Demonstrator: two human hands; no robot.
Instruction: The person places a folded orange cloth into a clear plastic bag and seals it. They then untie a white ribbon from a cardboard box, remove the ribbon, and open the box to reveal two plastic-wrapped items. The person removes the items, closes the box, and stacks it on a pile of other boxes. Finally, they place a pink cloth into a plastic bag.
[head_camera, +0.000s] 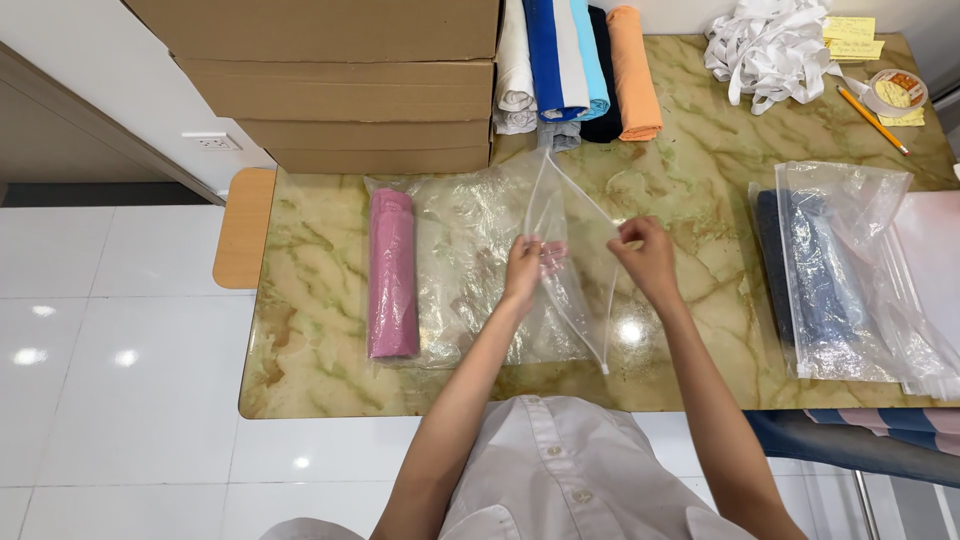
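Left hand (523, 268) and right hand (645, 255) each pinch open mouth edge of clear plastic bag (480, 270), fingers closed on film, seemingly at zip strip. Bag lies mid-table, pink rolled cloth (392, 275) inside at left end. 4 cardboard boxes (340, 85) stacked far left; marble table (690, 180) underneath.
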